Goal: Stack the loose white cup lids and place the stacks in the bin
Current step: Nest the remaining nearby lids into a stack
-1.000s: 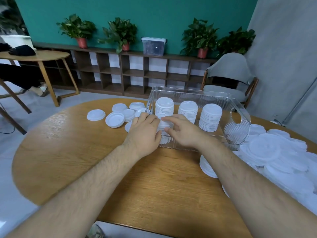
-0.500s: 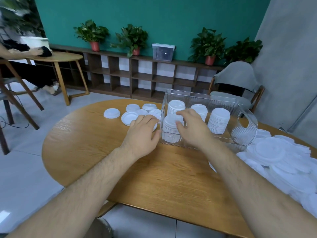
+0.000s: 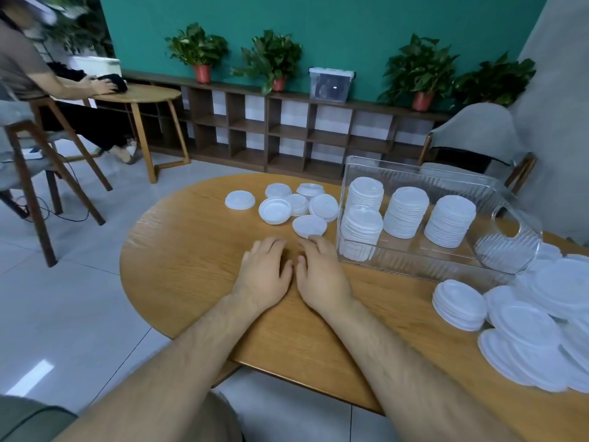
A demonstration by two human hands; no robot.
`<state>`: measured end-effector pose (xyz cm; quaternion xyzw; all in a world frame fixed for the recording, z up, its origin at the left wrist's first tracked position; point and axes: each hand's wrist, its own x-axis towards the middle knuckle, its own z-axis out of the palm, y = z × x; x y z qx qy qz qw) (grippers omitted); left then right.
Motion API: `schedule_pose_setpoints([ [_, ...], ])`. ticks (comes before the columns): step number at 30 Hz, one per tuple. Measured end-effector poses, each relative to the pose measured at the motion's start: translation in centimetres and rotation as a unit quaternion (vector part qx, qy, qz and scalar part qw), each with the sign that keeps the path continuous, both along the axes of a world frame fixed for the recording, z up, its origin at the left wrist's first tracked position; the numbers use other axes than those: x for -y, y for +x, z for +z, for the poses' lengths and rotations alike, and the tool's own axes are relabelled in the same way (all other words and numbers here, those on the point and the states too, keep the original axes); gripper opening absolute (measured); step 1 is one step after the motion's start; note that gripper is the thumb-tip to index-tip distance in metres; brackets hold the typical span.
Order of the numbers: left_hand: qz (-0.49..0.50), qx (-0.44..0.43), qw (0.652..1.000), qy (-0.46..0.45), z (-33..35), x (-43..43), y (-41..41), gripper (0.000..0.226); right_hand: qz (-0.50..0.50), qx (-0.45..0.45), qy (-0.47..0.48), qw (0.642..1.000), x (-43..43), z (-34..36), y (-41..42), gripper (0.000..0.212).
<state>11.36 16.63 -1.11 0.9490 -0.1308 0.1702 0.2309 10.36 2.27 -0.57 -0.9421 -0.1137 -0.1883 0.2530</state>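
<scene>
Half a second before, my right hand had been inside the bin, lowering a stack. Now both hands were out, lying side by side on the wooden table. The left hand was flat with its fingers relaxed, and neither hand held anything. The new stack stood in the bin's near-left corner, the fourth stack in there, so I judged that round finished and the next gather due.

The loose lids lay at twelve o'clock from my hands. The nearest lid was at my right fingertips, though I could not tell whether it touched them. The lids were thin white plastic discs with raised rims, some lying upside down. The bin, at two o'clock, was clear ribbed plastic with a cut-out handle. A big unsorted heap waited at four o'clock.
</scene>
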Motion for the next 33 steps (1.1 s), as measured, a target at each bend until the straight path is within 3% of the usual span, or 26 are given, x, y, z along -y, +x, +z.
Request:
schedule_pose_setpoints([
  [13, 0.070, 0.030, 0.997, 0.015, 0.1, -1.4, 9.1, 0.057, -0.085, 0.015, -0.055, 0.995, -2.2, -0.8, 7.2, 0.049],
  [15, 0.064, 0.037, 0.997, 0.019, 0.1, -1.4, 10.4, 0.051, -0.097, 0.032, -0.051, 0.993, -2.1, -1.1, 7.5, 0.046],
  [20, 0.048, 0.101, 0.993, 0.036, 0.3, -1.1, 11.1, 0.009, -0.127, 0.074, -0.033, 0.989, -2.0, -1.8, 7.9, 0.027],
  [26, 0.037, 0.152, 0.987, 0.032, 0.6, -1.3, 9.0, 0.009, -0.125, 0.061, 0.000, 0.990, -1.8, -1.8, 7.7, 0.010],
  [33, 0.024, 0.141, 0.990, 0.015, 0.3, -2.4, 5.1, 0.006, -0.103, 0.042, -0.009, 0.994, -1.6, -1.2, 6.9, 0.013],
])
